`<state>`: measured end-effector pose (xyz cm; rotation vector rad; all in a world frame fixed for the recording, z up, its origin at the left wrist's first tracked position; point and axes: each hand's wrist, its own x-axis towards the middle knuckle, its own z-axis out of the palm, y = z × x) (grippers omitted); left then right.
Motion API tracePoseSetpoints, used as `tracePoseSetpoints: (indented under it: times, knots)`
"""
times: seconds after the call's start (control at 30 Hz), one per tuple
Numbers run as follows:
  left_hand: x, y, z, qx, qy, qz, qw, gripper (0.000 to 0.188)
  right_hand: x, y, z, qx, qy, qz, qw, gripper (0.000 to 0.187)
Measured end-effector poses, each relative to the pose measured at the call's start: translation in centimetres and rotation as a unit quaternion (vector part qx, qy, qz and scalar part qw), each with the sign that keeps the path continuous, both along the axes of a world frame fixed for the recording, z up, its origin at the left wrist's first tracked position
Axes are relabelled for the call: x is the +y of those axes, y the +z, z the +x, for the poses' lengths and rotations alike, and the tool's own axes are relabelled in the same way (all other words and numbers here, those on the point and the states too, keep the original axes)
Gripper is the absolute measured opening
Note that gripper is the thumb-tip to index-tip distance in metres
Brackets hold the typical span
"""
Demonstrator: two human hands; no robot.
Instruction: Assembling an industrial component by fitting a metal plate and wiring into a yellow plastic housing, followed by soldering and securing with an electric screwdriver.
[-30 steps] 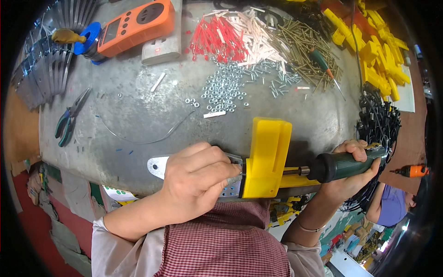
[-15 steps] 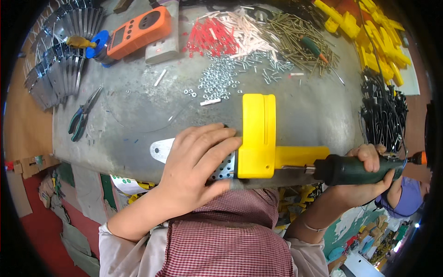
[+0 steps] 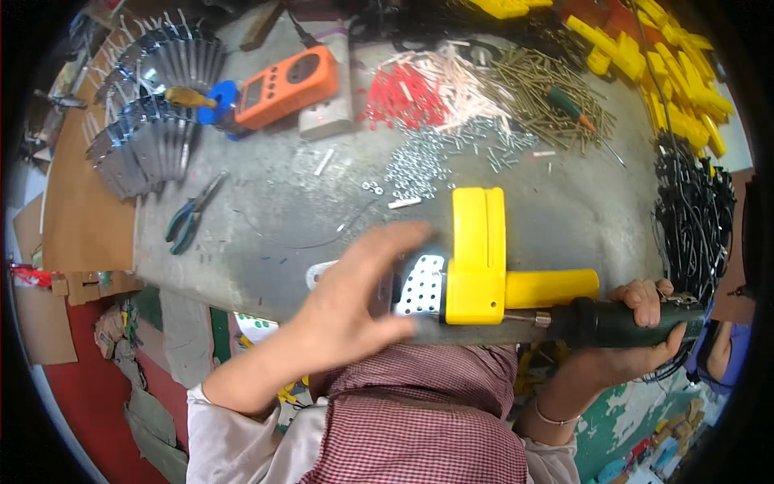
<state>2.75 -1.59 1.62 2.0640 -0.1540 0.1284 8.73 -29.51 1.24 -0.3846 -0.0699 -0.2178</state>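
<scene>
A yellow plastic housing (image 3: 477,262) with a sideways yellow handle (image 3: 552,288) lies at the table's near edge. Joined to its left side is a metal plate with punched holes (image 3: 422,284). My left hand (image 3: 343,294) is blurred around this plate, thumb and fingers spread apart; it covers much of the metal part further left, whose pale rounded end (image 3: 317,274) peeks out. In my right hand (image 3: 641,315) is a dark power screwdriver (image 3: 597,323), held level. Its bit (image 3: 524,318) points left at the housing's lower right side, below the yellow handle.
Screws (image 3: 556,85), nuts (image 3: 415,161), red sleeves (image 3: 405,95) and white sleeves (image 3: 459,81) lie in piles beyond. Pliers (image 3: 196,214), an orange meter (image 3: 286,87) and metal blades (image 3: 149,149) are at left. Yellow parts (image 3: 685,81) and black cables (image 3: 689,194) line the right.
My left hand has loosened and spread, uncovering more of the perforated plate. The right hand still holds the screwdriver at the housing. The whole view has shifted, moving things rightward and slightly down.
</scene>
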Motion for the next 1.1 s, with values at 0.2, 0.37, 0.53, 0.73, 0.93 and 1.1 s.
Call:
tracePoseSetpoints:
  times: [0.2,0.37,0.53,0.73,0.93,1.1]
  knots:
    - [5.4,0.4,4.5,-0.163,0.0,0.461,0.872,0.025,-0.5,-0.3,-0.4,0.01,-0.046,-0.079,0.996,0.035]
    - [4.7,0.6,5.3,-0.208,-0.124,0.572,0.784,0.016,-0.5,-0.4,-0.4,0.012,-0.039,-0.08,0.996,0.035]
    - [5.0,0.9,5.2,-0.178,-0.127,0.564,0.796,0.017,-1.2,-0.7,-0.3,0.003,-0.028,-0.082,0.996,0.037]
    - [5.1,1.0,5.8,-0.117,-0.097,0.556,0.817,0.015,-1.5,-0.9,-0.1,-0.014,0.011,-0.059,0.998,0.038]
    - [2.8,3.2,2.9,-0.101,-0.039,0.353,0.929,0.02,-1.7,-1.1,-0.1,-0.001,0.011,-0.078,0.997,0.038]
    - [-1.4,-0.3,-2.1,-0.061,0.004,0.091,0.994,0.017,-1.3,-0.7,0.0,0.013,-0.011,-0.103,0.995,0.037]
